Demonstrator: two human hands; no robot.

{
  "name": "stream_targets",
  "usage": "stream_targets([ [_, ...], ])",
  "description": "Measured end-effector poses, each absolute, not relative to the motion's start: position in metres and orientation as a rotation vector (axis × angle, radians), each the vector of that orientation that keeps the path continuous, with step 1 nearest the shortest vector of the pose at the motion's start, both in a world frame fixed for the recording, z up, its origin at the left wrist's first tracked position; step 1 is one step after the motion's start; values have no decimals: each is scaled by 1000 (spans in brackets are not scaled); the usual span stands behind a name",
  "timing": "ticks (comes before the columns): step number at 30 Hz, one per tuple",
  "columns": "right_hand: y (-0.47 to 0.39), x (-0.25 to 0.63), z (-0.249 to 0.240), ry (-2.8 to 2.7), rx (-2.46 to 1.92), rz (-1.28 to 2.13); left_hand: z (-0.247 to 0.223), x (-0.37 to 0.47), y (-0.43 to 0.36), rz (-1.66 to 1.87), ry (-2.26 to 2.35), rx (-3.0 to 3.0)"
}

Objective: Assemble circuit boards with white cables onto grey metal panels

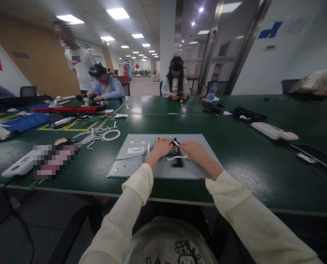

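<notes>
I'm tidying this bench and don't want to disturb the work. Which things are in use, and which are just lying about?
In use: grey metal panel, small circuit board, white ribbon cable, under the left hand and right hand.

Lying about: tape roll, blue tray, water bottle, white device.

Bright, even light fell from recessed ceiling panels [118, 13] far above and beyond the fingers [167, 141]. Pale glare streaked the green bench [242, 146] past the fingers. Shadows beneath them were faint. Wide-angle distortion bowed the frame edges, and detail at the fingers was soft and small.
</notes>
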State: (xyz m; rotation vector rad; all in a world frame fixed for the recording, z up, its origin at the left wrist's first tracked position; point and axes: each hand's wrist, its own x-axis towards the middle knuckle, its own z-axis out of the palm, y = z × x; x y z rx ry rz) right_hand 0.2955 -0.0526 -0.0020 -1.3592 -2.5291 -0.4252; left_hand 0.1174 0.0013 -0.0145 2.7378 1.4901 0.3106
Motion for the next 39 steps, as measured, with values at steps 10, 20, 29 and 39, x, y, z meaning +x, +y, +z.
stream_targets([
  [10,-53,301,-4,-2532,-1196,-544,-15,119,1,328,1506,2734],
  [20,-45,302,-13,-2597,-1217,-407,-17,118,2,342,1501,2729],
  [29,-46,301,-12,-2581,-1232,-258,-17,118,2,325,1502,2744],
  [39,-53,314,-17,-2500,-1258,-94,-13,119,0,280,1523,2723],
])
